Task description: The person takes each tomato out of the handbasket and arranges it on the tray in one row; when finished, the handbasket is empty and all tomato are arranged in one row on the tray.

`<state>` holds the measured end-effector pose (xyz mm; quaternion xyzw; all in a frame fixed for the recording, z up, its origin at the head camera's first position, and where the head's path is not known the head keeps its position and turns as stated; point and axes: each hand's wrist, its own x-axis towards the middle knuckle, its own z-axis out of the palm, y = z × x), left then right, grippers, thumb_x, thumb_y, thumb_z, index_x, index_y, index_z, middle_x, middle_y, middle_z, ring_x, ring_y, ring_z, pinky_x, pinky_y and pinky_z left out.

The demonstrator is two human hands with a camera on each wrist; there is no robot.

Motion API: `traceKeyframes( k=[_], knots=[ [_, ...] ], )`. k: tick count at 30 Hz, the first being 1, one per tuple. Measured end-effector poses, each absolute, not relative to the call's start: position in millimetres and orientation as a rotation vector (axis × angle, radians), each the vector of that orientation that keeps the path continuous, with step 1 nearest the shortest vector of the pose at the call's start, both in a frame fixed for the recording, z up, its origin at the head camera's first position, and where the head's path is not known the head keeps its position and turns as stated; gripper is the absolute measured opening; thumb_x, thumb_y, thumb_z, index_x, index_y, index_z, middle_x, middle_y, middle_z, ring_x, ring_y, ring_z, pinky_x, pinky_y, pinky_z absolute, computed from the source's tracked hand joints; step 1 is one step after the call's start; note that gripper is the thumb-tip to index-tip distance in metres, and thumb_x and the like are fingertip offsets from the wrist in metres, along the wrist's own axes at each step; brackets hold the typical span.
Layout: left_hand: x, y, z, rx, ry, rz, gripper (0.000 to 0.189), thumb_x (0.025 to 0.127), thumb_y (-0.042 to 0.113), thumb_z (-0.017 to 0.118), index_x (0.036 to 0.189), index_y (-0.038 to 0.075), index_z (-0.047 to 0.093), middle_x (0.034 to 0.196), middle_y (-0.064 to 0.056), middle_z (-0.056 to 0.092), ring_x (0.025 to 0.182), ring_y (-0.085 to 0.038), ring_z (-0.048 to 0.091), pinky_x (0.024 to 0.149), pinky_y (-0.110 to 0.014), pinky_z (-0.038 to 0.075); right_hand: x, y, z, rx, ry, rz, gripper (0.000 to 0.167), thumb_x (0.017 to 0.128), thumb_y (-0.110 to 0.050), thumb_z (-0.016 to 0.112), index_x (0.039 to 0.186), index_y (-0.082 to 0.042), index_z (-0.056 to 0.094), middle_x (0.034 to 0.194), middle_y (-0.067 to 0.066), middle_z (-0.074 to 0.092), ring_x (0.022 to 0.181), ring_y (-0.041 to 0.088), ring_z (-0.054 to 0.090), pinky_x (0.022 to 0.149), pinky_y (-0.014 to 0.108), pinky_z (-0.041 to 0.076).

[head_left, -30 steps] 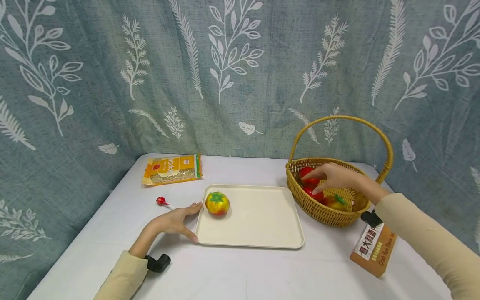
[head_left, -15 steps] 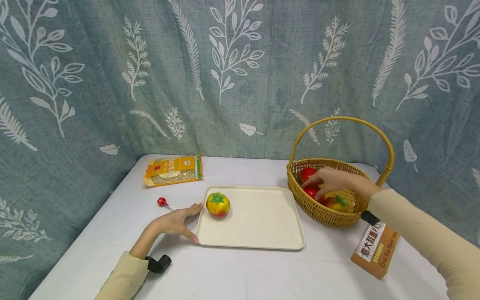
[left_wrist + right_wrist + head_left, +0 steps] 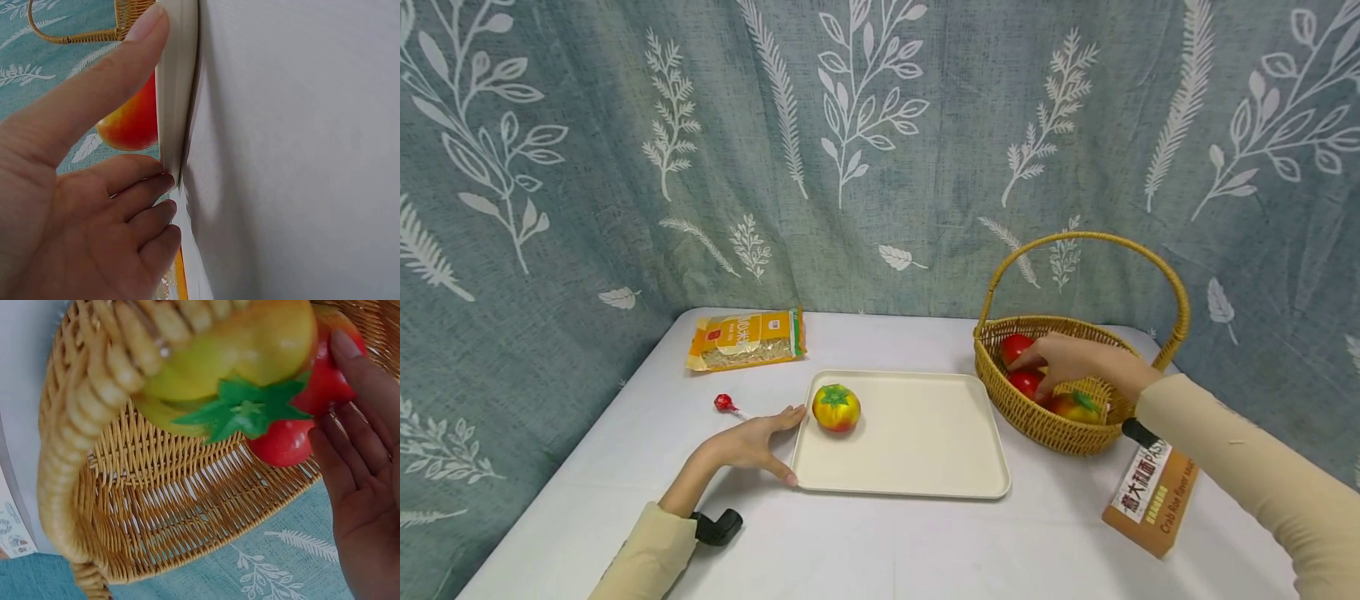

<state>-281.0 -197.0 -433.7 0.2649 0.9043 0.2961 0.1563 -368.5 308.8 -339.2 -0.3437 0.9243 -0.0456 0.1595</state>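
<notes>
In the head view my left hand (image 3: 748,450) touches the left edge of a cream tray (image 3: 925,433), thumb and fingers spread along its rim. On the tray sits a yellow-red toy tomato (image 3: 836,409) with a green top. My right hand (image 3: 1071,362) reaches into a wicker basket (image 3: 1045,433). Its thumb and fingers are round a red tomato (image 3: 325,381), seen in the right wrist view. Beside that one lie another red tomato (image 3: 1017,349) and a yellow-red tomato (image 3: 1075,407) with green leaves. The hand partly covers the gripped tomato.
An orange bag of grain (image 3: 747,340) lies at the back left, with a red lollipop (image 3: 725,403) in front of it. A brown pasta box (image 3: 1153,504) lies near the right forearm. The basket's tall handle (image 3: 1090,236) arches above the right hand.
My right hand has lowered into the basket, its fingers and thumb closing round the red tomato. The left hand keeps its place at the tray edge.
</notes>
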Motion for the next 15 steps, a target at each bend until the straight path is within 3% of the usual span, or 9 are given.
traceKeyframes(
  k=[15],
  knots=[
    [-281.9, -197.6, -434.1, 0.744, 2.578, 0.857, 0.107, 0.067, 0.033, 0.088, 0.149, -0.002, 0.028, 0.156, -0.018, 0.023, 0.143, -0.038, 0.019, 0.114, -0.053, 0.018, -364.7, 315.4, -332.6, -0.975, 2.723, -0.261, 0.058, 0.079, -0.028, 0.080, 0.125, 0.001, 0.063, 0.118, 0.015, 0.066, 0.109, 0.032, 0.062, 0.088, 0.044, 0.053]
  ],
)
